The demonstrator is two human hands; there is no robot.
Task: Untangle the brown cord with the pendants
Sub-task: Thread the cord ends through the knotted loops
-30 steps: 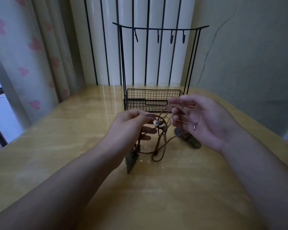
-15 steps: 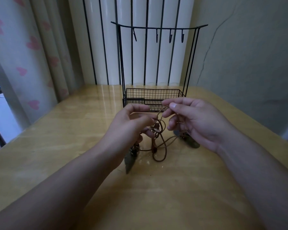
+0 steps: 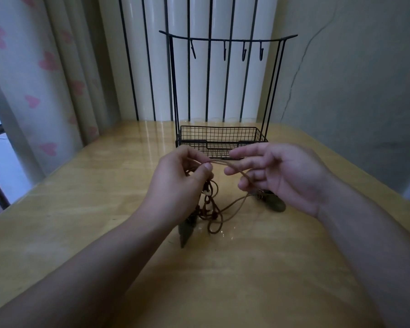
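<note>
A tangled brown cord (image 3: 214, 209) hangs in loops from my left hand (image 3: 182, 183), which pinches it between thumb and forefinger above the wooden table (image 3: 104, 209). One strand runs taut across to my right hand (image 3: 277, 176), passing between its loosely spread fingers. A dark pointed pendant (image 3: 186, 229) lies on the table below my left hand. A second dark oval pendant (image 3: 273, 201) lies under my right hand, partly hidden by it. Small beads sit within the tangle.
A black wire stand (image 3: 220, 140) with a mesh basket and a top bar carrying several hooks stands just behind my hands. Curtains with pink hearts hang at the left, a wall at the right.
My hands have moved apart and slightly up, stretching a strand of cord straight between them. The tangle now hangs lower under my left hand.
</note>
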